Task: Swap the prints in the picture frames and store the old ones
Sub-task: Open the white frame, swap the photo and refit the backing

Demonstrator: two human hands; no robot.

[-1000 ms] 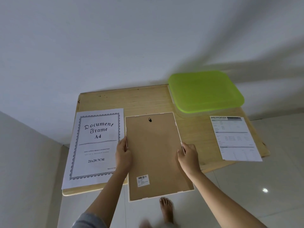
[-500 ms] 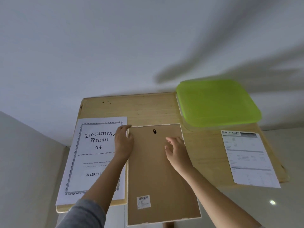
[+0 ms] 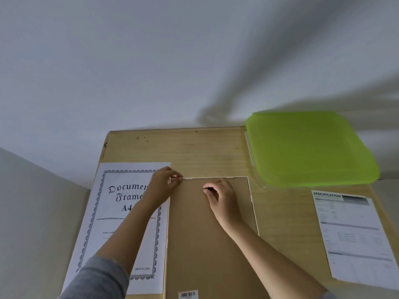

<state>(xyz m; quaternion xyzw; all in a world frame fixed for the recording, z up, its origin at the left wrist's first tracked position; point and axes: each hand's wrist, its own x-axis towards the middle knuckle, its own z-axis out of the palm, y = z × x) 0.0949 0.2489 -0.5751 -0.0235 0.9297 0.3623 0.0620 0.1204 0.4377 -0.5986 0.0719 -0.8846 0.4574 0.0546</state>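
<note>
Picture frame (image 3: 205, 244) lies face down, 6 o'clock on table (image 3: 194, 152). Looks like we're opening its back: L hand (image 3: 162, 186) pinches 11 o'clock corner, R hand (image 3: 222, 197) curls on hanger (image 3: 207, 189). Next we prob. lift gently.

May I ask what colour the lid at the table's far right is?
The lid is lime green, best seen in the head view.

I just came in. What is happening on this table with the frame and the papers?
A person works on a picture frame lying face down on the wooden table. The left hand pinches its top left corner; the right hand seems to pinch the black hanger on the backing. A Document Frame A4 sheet lies to its left, a specification sheet to its right, with a green-lidded box behind.
</note>
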